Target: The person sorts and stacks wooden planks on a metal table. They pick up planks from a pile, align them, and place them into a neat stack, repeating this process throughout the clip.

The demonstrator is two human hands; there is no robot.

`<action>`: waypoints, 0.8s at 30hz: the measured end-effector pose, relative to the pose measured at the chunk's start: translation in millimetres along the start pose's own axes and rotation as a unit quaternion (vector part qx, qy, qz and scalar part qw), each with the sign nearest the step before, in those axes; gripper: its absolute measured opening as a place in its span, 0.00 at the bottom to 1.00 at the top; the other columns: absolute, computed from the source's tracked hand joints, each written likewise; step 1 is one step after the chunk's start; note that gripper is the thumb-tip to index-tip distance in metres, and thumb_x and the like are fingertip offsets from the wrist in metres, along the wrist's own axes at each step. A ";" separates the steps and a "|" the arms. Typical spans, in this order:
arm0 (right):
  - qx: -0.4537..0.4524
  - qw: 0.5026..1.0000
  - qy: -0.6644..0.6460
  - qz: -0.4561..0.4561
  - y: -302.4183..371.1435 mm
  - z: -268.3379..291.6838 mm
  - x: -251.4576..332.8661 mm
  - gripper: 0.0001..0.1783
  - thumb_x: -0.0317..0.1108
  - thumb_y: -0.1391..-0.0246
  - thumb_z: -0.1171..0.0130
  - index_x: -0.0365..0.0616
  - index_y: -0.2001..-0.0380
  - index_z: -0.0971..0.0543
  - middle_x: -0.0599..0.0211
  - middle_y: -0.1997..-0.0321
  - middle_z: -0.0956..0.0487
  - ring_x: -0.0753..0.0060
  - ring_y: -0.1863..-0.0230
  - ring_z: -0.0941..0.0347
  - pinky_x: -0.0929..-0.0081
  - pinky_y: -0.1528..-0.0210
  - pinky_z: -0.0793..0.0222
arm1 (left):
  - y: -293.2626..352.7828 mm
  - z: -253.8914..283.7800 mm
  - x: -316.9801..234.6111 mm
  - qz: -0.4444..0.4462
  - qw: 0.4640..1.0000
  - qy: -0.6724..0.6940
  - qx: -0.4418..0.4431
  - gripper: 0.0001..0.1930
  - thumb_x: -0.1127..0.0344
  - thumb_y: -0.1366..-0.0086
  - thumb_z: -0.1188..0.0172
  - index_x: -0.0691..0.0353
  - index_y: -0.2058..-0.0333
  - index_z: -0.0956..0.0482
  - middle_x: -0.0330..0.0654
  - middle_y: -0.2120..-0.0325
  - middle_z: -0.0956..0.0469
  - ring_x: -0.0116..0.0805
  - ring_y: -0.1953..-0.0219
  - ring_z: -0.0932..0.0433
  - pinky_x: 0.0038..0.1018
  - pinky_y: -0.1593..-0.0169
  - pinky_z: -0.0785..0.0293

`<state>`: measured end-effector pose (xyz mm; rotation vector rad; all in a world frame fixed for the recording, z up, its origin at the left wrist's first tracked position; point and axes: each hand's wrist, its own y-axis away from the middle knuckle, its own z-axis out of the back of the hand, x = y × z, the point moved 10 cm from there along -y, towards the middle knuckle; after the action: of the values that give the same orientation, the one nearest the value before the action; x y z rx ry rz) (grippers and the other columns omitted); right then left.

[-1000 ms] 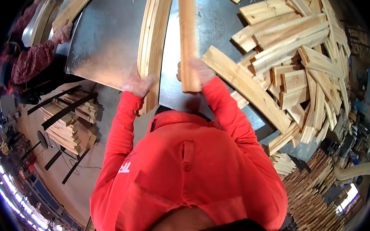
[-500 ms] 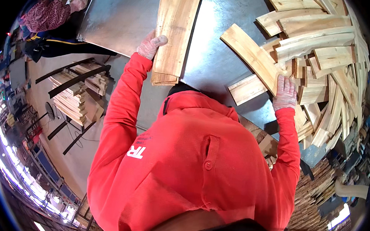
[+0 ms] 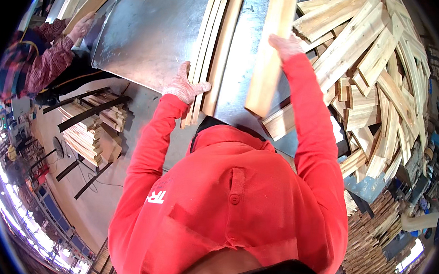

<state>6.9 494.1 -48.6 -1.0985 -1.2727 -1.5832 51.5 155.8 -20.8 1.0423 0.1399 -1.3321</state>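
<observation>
My left hand (image 3: pixel 182 87), in a pale work glove, grips a group of narrow wooden boards (image 3: pixel 203 50) near their close end, with the thumb across them. These boards stand on edge, side by side. Another wooden board (image 3: pixel 226 47) stands just to their right. My right hand (image 3: pixel 286 46), gloved and slightly blurred, holds a separate wooden board (image 3: pixel 270 60) by its right side. That board slants over the metal tabletop (image 3: pixel 140 36), its near end toward me. A short board (image 3: pixel 280 122) lies beneath my right forearm.
A large loose heap of boards (image 3: pixel 362 103) covers the right side. At far left, a co-worker's gloved hand (image 3: pixel 80 26) holds a long board (image 3: pixel 98 1). Stacked boards (image 3: pixel 86 136) rest on a dark metal rack on the floor at left.
My right hand has moved left and away from me with a board from the heap. The boards at my left hand have turned from flat onto their edges. The co-worker's hand has moved nearer.
</observation>
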 end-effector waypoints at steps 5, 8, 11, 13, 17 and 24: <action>0.009 0.975 -0.177 -0.134 -47.9 -83.3 -96.4 0.32 0.47 0.50 0.30 0.36 0.50 0.28 0.55 0.55 0.20 0.60 0.60 0.20 0.67 0.58 0.21 | -27.1 13.6 63.8 -0.050 0.983 0.173 -0.015 0.32 0.60 0.46 0.31 0.63 0.43 0.30 0.43 0.63 0.19 0.32 0.62 0.22 0.29 0.55 0.25; 0.063 0.947 -0.256 -0.181 -23.9 -116.0 -78.4 0.35 0.52 0.46 0.36 0.34 0.46 0.29 0.53 0.51 0.21 0.60 0.55 0.21 0.68 0.52 0.24 | -20.4 25.7 93.2 -0.014 0.963 0.270 0.013 0.27 0.62 0.46 0.32 0.66 0.47 0.25 0.43 0.62 0.19 0.32 0.60 0.22 0.29 0.54 0.25; 0.089 0.980 -0.063 -0.168 -29.2 -93.9 -79.5 0.43 0.62 0.45 0.43 0.32 0.41 0.31 0.49 0.45 0.24 0.55 0.45 0.27 0.67 0.39 0.34 | -7.8 51.7 114.0 -0.025 0.960 0.278 -0.009 0.30 0.62 0.44 0.38 0.66 0.42 0.29 0.40 0.58 0.21 0.28 0.59 0.23 0.27 0.53 0.25; 0.069 0.969 0.171 -0.166 -9.1 -98.1 -16.7 0.48 0.66 0.47 0.44 0.34 0.38 0.34 0.45 0.39 0.29 0.56 0.36 0.35 0.68 0.33 0.43 | 9.0 74.5 112.7 -0.044 0.963 0.266 -0.008 0.31 0.61 0.43 0.38 0.68 0.42 0.30 0.39 0.56 0.21 0.27 0.58 0.23 0.25 0.53 0.26; -0.118 0.926 0.356 -0.039 35.7 -96.4 40.5 0.60 0.65 0.55 0.37 0.38 0.30 0.51 0.34 0.28 0.50 0.43 0.29 0.48 0.60 0.30 0.48 | 28.5 117.8 125.6 -0.022 0.960 0.268 -0.073 0.32 0.58 0.43 0.36 0.70 0.43 0.30 0.40 0.57 0.21 0.27 0.59 0.24 0.24 0.52 0.29; -0.041 0.849 0.510 -0.131 23.5 -187.1 16.4 0.70 0.61 0.63 0.31 0.41 0.29 0.62 0.33 0.26 0.61 0.36 0.26 0.60 0.55 0.27 0.58 | 30.8 150.6 125.1 -0.023 0.966 0.194 -0.167 0.24 0.63 0.42 0.37 0.69 0.48 0.26 0.42 0.59 0.20 0.29 0.59 0.23 0.27 0.52 0.28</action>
<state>-1.6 305.0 -47.6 -0.0002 -0.6119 -2.0031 45.3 -40.8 3.1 1.0018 0.6643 -1.0837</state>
